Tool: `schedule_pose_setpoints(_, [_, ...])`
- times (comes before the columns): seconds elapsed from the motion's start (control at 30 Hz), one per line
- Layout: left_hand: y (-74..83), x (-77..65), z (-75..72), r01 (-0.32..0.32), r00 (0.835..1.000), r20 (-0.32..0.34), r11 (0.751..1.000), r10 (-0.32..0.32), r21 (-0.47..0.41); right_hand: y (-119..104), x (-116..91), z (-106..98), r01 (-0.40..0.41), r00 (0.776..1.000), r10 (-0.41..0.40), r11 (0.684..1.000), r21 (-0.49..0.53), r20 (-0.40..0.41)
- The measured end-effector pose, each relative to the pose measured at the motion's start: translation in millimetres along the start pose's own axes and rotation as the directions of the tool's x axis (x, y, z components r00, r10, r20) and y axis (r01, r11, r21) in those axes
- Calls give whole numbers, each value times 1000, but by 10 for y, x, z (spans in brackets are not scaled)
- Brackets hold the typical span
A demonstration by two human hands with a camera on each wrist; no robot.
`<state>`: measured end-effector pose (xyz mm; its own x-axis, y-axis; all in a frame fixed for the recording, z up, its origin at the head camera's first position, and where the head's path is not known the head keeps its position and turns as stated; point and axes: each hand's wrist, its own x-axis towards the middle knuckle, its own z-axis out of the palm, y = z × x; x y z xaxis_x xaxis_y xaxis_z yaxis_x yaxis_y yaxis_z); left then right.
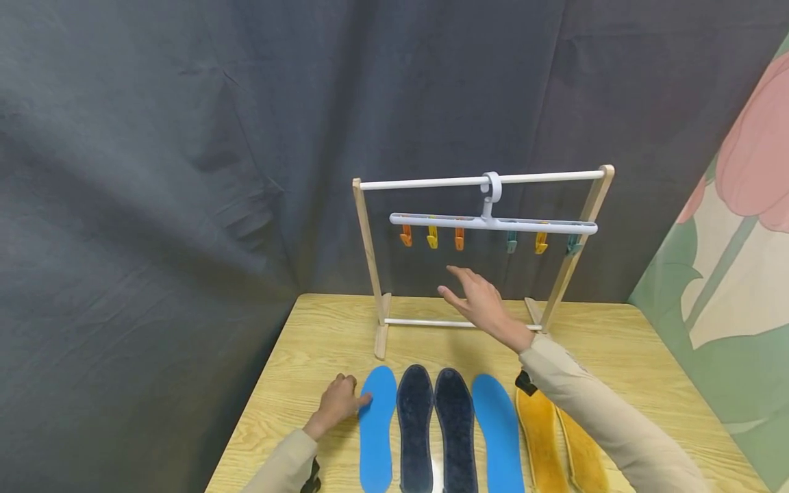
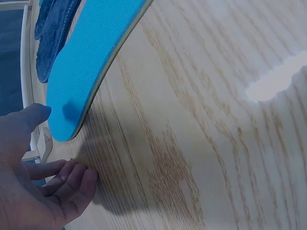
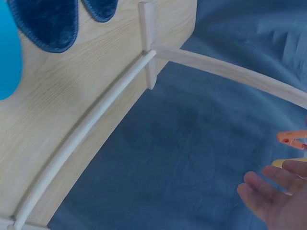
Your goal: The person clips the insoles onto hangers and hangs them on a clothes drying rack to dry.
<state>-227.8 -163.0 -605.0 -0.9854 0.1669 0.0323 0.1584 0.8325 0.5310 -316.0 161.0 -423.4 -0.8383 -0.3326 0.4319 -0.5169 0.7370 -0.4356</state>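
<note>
My left hand (image 1: pixel 337 404) is low over the table's left part. Its thumb reaches over the outer edge of the leftmost blue insole (image 1: pixel 377 431); whether it touches is hard to tell. In the left wrist view, the other fingers (image 2: pixel 79 184) bend loosely beside the insole's tip. Raised in front of the rack, my right hand (image 1: pixel 483 301) has its fingers extended and holds nothing. Above it hangs a white clip hanger (image 1: pixel 444 221) with orange, yellow and green clips. An orange clip (image 3: pixel 290 138) appears near that hand in the right wrist view.
A wooden rack (image 1: pixel 368 253) with white rods stands at the table's back. Two dark fuzzy insoles (image 1: pixel 416 431), another blue insole (image 1: pixel 498 431) and two yellow-orange insoles (image 1: pixel 544 445) lie in a row. The right forearm (image 1: pixel 607 418) passes over the yellow-orange pair.
</note>
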Motion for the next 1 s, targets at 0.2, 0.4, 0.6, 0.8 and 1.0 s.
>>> schedule_pose_setpoints(0.2, [8, -3, -6, 9, 1000, 12, 1000, -8, -26, -115, 124, 26, -7, 999, 5, 999, 52, 40])
schedule_pose_setpoints(0.4, [20, -6, -22, 16, 999, 41, 999, -15, -30, -227, 257, 57, 8, 999, -10, 998, 60, 46])
schedule_pose_setpoints(0.6, [22, 5, 6, -5, 999, 43, 1000, 6, -26, -302, 353, 69, 20, 996, -30, 993, 114, 82])
schedule_pose_setpoints(0.8, [26, 23, 52, -13, 1000, 24, 1000, 13, -17, -347, 441, 100, 29, 992, -48, 986, 163, 115])
schedule_pose_setpoints(1.0, [26, 35, 111, -14, 1000, -23, 999, 15, 42, -365, 536, 136, 28, 992, -50, 983, 183, 118])
